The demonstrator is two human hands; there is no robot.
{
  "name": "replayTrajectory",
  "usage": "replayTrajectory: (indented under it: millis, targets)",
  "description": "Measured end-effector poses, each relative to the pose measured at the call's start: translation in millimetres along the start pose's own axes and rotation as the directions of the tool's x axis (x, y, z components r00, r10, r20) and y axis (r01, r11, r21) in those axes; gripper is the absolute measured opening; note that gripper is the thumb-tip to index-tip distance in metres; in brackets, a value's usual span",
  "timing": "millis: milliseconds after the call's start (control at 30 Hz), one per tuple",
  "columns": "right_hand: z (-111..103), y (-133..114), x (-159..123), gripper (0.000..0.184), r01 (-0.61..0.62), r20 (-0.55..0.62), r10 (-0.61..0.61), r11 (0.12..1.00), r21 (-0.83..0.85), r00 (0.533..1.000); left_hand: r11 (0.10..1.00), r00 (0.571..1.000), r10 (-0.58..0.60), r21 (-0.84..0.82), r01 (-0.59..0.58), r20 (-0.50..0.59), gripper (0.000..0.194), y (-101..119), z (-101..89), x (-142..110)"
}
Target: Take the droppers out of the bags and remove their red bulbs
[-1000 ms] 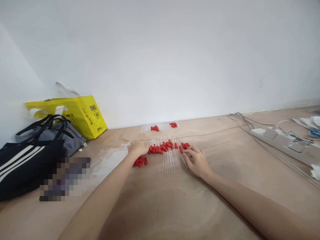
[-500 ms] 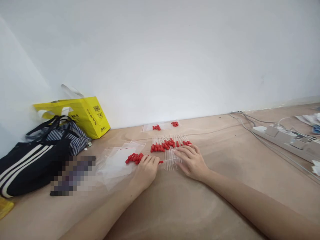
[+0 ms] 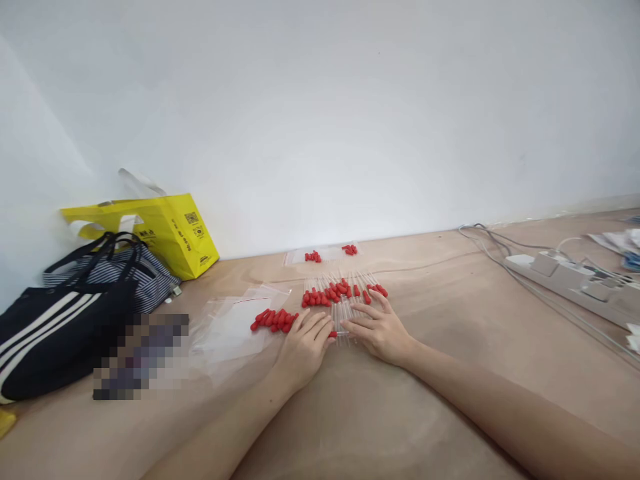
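My left hand (image 3: pixel 309 342) has its fingers curled over a red rubber bulb (image 3: pixel 332 334), whose end shows past the fingertips. Just right of it, my right hand (image 3: pixel 379 331) closes its thumb and fingers on a thin clear tube lying crosswise toward that bulb. Whether tube and bulb touch is hard to make out. Several loose clear tubes (image 3: pixel 342 311) lie between and beyond the hands. Behind them is a row of droppers, clear tubes with red bulbs (image 3: pixel 316 297). A pile of loose red bulbs (image 3: pixel 273 320) lies left of my left hand.
Clear zip bags (image 3: pixel 235 327) lie at the left. By the wall, flat bags (image 3: pixel 330 253) contain more red-bulbed droppers. A yellow bag (image 3: pixel 187 233) and a dark striped bag (image 3: pixel 75 333) stand far left. A power strip (image 3: pixel 565 277) with cables is at right.
My left hand has shifted right, nearer my right hand, with the red bulb. My right hand's fingers have moved slightly left and down. One dropper in the row has slid toward me.
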State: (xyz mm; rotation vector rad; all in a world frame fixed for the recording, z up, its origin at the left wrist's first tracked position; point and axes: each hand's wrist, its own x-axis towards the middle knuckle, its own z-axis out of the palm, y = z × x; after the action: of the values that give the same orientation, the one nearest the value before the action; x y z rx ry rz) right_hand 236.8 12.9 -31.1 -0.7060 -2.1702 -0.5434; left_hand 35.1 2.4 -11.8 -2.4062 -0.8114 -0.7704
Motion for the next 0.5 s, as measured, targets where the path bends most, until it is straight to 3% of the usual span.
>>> replayTrajectory:
  millis: [333, 500]
  targets:
    - [1.6, -5.5, -0.3, 0.03, 0.072, -0.018, -0.072, 0.997, 0.037, 0.997, 0.997, 0.998, 0.058, 0.042, -0.058, 0.002, 0.024, 2.6, -4.7, 0.3]
    - [-0.6, -3.7, -3.5, 0.03, 0.107, 0.027, -0.109, 0.993, 0.056, 0.994, 0.991, 0.993, 0.115, 0.075, -0.114, -0.007, 0.026, 0.2, -8.8, -1.7]
